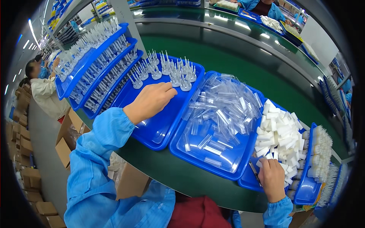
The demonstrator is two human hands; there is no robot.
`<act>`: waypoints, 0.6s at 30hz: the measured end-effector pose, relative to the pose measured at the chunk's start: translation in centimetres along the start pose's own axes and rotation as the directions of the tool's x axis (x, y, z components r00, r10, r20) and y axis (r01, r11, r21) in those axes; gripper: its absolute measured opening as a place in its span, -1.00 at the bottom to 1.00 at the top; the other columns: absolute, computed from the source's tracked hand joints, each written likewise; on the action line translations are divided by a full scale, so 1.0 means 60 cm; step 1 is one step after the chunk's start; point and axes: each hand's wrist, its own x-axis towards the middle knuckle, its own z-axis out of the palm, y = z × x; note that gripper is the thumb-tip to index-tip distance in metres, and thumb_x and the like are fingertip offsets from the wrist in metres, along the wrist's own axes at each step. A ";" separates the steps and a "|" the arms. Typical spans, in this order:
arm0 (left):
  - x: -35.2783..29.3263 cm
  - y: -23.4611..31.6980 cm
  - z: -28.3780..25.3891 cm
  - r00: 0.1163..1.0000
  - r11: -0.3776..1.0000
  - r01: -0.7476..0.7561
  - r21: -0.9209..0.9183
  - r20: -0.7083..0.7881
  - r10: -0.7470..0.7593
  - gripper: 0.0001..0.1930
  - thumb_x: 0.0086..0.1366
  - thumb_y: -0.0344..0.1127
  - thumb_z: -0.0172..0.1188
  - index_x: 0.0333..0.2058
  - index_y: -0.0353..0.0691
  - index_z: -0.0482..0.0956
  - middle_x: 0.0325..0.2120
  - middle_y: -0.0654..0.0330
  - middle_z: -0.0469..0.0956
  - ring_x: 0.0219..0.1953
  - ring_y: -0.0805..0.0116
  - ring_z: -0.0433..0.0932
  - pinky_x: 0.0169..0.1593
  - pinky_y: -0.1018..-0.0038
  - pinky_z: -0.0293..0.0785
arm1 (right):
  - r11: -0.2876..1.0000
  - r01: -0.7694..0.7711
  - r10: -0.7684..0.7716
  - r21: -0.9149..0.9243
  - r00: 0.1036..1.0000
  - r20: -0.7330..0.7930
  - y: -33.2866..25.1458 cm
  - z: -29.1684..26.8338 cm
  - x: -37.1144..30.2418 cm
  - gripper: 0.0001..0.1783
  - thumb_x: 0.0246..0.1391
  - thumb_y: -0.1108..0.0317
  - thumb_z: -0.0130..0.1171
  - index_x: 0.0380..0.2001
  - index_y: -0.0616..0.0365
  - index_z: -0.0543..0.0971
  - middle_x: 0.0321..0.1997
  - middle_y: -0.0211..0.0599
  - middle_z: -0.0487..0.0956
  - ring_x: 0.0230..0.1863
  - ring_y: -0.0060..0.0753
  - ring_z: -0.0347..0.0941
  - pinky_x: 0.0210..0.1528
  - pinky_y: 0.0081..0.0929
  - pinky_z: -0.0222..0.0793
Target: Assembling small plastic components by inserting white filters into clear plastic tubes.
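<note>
My left hand [154, 99] reaches over a blue tray [152, 136] with its fingers curled together. Close to its fingertips stand several pale, round-based parts with upright spikes [175, 76]; what the fingers hold, if anything, is hidden. My right hand [272, 176] is closed at the near edge of a heap of white blocks [279, 133] in another blue tray [249, 182]. A thin, dark and silvery tool [255, 171] shows beside its fingers; I cannot tell whether the hand grips it. Between my hands, a blue tray [213, 169] holds many clear plastic sleeves [228, 110].
Stacked blue trays [102, 81] full of spiky parts rise at the left. More filled trays [310, 186] stand at the right. Beyond the green bench runs a metal rail [228, 36], with a person [272, 11] behind it. Cardboard boxes [129, 178] sit below.
</note>
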 end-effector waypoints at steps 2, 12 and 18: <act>0.021 -0.011 0.009 0.999 0.993 -0.038 0.111 0.006 0.038 -0.81 0.15 -0.44 0.28 -0.24 -0.21 0.53 -0.34 0.14 0.47 -0.25 0.11 0.56 -0.23 0.25 0.51 | 0.999 0.031 -0.030 -0.016 0.999 0.043 0.009 -0.003 -0.004 -0.60 -0.18 0.55 0.26 -0.15 0.16 0.56 -0.35 -0.22 0.48 -0.28 -0.13 0.45 -0.25 -0.21 0.42; 0.046 -0.025 0.054 0.980 0.972 0.139 0.192 -0.171 -0.106 -0.85 0.13 -0.48 0.20 -0.31 -0.22 0.46 -0.34 0.11 0.45 -0.25 0.11 0.56 -0.23 0.22 0.50 | 0.999 0.027 -0.024 -0.018 0.994 0.108 0.010 -0.018 0.004 -0.55 -0.23 0.51 0.30 -0.13 0.14 0.56 -0.36 -0.23 0.46 -0.28 -0.13 0.46 -0.27 -0.24 0.45; -0.020 0.050 -0.017 0.961 0.959 0.276 -0.065 0.030 -0.275 -0.79 0.11 -0.49 0.28 -0.26 -0.19 0.52 -0.32 0.12 0.48 -0.29 0.09 0.59 -0.27 0.23 0.52 | 0.994 -0.085 0.086 0.066 0.996 -0.011 0.013 -0.008 -0.023 -0.62 -0.14 0.54 0.27 -0.15 0.16 0.59 -0.33 -0.21 0.50 -0.30 -0.11 0.47 -0.29 -0.20 0.43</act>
